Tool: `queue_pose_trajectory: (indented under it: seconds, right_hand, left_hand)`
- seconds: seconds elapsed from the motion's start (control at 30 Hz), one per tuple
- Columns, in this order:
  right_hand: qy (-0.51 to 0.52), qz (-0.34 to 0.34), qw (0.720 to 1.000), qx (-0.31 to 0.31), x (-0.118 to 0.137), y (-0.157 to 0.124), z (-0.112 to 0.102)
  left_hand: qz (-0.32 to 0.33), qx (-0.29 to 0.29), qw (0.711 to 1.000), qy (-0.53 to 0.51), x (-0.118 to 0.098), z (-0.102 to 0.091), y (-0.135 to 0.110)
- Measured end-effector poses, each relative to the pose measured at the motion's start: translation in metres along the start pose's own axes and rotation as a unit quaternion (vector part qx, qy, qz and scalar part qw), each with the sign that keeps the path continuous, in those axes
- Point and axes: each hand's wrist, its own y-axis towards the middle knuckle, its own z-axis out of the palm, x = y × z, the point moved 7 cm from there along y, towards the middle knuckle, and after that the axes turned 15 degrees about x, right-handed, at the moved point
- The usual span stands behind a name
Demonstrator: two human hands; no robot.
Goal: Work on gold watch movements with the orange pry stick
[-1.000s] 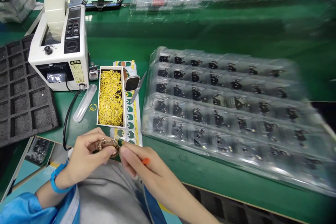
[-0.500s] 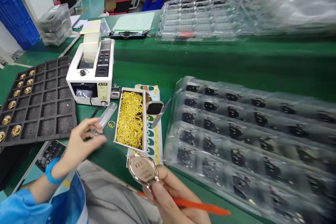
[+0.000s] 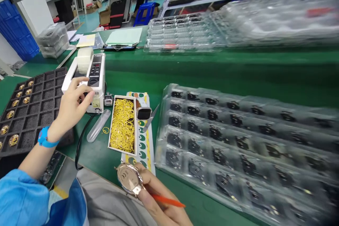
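Note:
My right hand holds a rose-gold watch case with its back turned up. A pointed orange strip-like tool lies across the same hand; its kind is unclear. My left hand, with a blue band on the wrist, is in front of the white tape dispenser. Its fingers are bent and apart from the thumb, and nothing shows between them. The hand hides the dispenser's tape outlet. A roll of clear tape sits on top of the machine.
A box of yellow rings stands mid-table beside a clear plastic stick and a smartwatch. Left is a black foam tray with several gold watch cases. Clear trays of dark parts fill the right side.
My left hand has moved up and away from the clear stick to the front of the tape dispenser. The watch case stays in my right hand, slightly turned. The view has shifted.

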Motion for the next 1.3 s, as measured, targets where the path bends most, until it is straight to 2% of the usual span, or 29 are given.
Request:
queue_pose_trajectory:
  seconds: [0.07, 0.13, 0.2, 0.27, 0.37, 0.5, 0.57, 0.73, 1.0, 1.2, 1.3]
  right_hand:
    - [-0.008, -0.017, 1.0, 0.025, 0.003, 0.002, 0.0]
    - [0.002, -0.014, 0.999, 0.03, 0.001, 0.001, -0.002]
    - [0.03, -0.002, 0.999, 0.028, -0.005, -0.001, -0.005]
    - [0.065, 0.02, 0.997, 0.027, -0.012, -0.003, -0.008]
    - [0.099, 0.07, 0.992, 0.03, -0.023, -0.003, -0.01]
    - [0.102, 0.086, 0.99, 0.041, -0.021, -0.001, -0.01]
    - [0.09, 0.09, 0.991, 0.049, -0.017, 0.0, -0.01]
    - [0.064, 0.094, 0.992, 0.063, -0.009, 0.001, -0.009]
    - [0.044, 0.083, 0.993, 0.076, -0.01, 0.001, -0.006]
    - [0.109, 0.134, 0.982, 0.08, -0.019, -0.001, -0.004]
    - [0.127, 0.139, 0.979, 0.08, -0.02, -0.001, -0.002]
  left_hand:
    - [0.018, 0.083, 0.99, 0.109, -0.016, 0.005, 0.008]
    - [0.022, 0.105, 0.987, 0.122, -0.03, 0.007, 0.004]
    - [0.026, 0.123, 0.99, 0.066, -0.043, 0.015, -0.012]
    - [0.021, 0.205, 0.978, -0.034, -0.052, 0.038, -0.036]
    - [-0.025, 0.338, 0.929, -0.147, -0.056, 0.076, -0.072]
    - [-0.07, 0.425, 0.879, -0.202, -0.05, 0.102, -0.095]
    - [-0.084, 0.442, 0.868, -0.21, -0.045, 0.105, -0.097]
    - [-0.116, 0.443, 0.862, -0.218, -0.036, 0.107, -0.096]
    - [-0.13, 0.43, 0.864, -0.228, -0.032, 0.11, -0.099]
    - [-0.151, 0.434, 0.859, -0.226, -0.032, 0.111, -0.099]
    - [-0.145, 0.429, 0.864, -0.221, -0.031, 0.111, -0.098]
